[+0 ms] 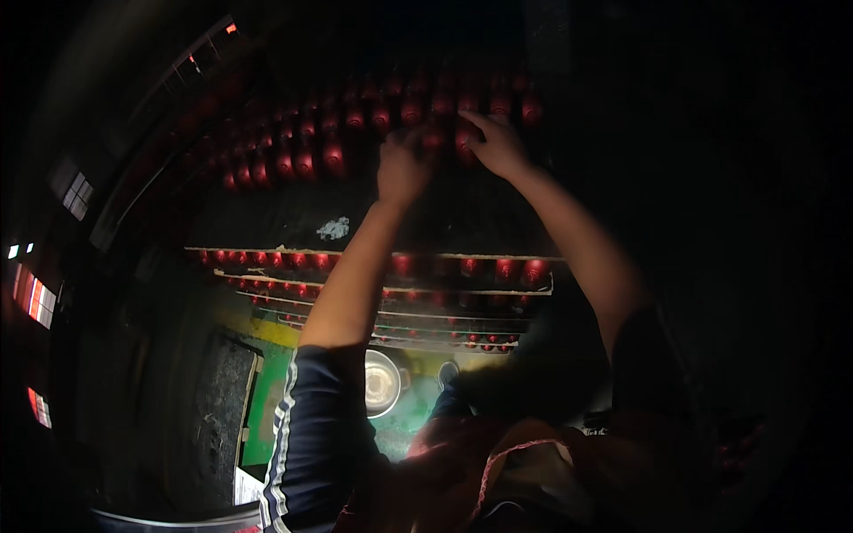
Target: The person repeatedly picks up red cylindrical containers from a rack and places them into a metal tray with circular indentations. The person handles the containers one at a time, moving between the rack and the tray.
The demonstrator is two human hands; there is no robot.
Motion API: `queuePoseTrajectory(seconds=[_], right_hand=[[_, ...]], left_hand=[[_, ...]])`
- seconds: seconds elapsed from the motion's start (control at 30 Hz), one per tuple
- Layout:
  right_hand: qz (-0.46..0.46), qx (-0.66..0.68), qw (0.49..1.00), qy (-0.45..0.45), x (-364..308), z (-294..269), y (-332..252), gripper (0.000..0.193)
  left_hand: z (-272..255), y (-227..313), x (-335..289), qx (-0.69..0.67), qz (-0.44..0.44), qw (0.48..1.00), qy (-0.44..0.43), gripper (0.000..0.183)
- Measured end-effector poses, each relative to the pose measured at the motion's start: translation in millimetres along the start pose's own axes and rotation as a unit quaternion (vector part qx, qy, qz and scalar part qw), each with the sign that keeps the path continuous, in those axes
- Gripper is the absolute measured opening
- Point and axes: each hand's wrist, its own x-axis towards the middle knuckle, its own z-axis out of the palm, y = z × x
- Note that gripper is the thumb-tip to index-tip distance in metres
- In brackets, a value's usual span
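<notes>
Both my arms reach forward over a dark board that carries rows of glossy red rounded pieces (333,160), whose exact kind I cannot make out. My left hand (404,169) is among the front row, beside a red piece (433,139). Shadow and blur hide its fingertips, so a grip does not show. To its right, my right hand (499,147) has its thumb and forefinger spread at another red piece (465,142). The fingers look apart rather than closed round it.
Below the board, stacked shelf tiers (480,290) hold more red pieces. A pale patch (334,228) marks the board. On the floor stands a round metal basin (382,384), near my shoe (448,373). A dark panel (222,404) is at lower left. Much of the right side is dark.
</notes>
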Motion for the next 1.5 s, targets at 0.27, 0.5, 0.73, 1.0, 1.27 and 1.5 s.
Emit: queuePoseTrajectory(seconds=[0.27, 0.5, 0.73, 1.0, 1.27, 1.5], right_hand=[[0.218, -0.146, 0.957, -0.123, 72, 65, 55, 0.061], [0.161, -0.072, 0.984, -0.026, 34, 58, 80, 0.062], [0.139, 0.358, 0.919, 0.090, -19, 27, 66, 0.061], [0.314, 0.820, 0.448, -0.170, -100, 81, -72, 0.052], [0.537, 0.741, 0.198, -0.351, -182, 256, -192, 0.067], [0.546, 0.773, 0.032, -0.323, -231, 355, -232, 0.067]], left_hand=[[102, -54, 97, 0.048, -0.092, 0.974, -0.204, 0.062], [82, -67, 75, -0.015, -0.103, 0.978, -0.180, 0.074], [15, -87, -20, -0.189, -0.126, 0.971, 0.082, 0.060], [-130, -81, -277, -0.691, -0.338, 0.568, 0.293, 0.058], [-137, -160, -436, -0.892, -0.298, 0.171, 0.294, 0.085], [-134, -238, -487, -0.915, -0.222, 0.086, 0.326, 0.073]])
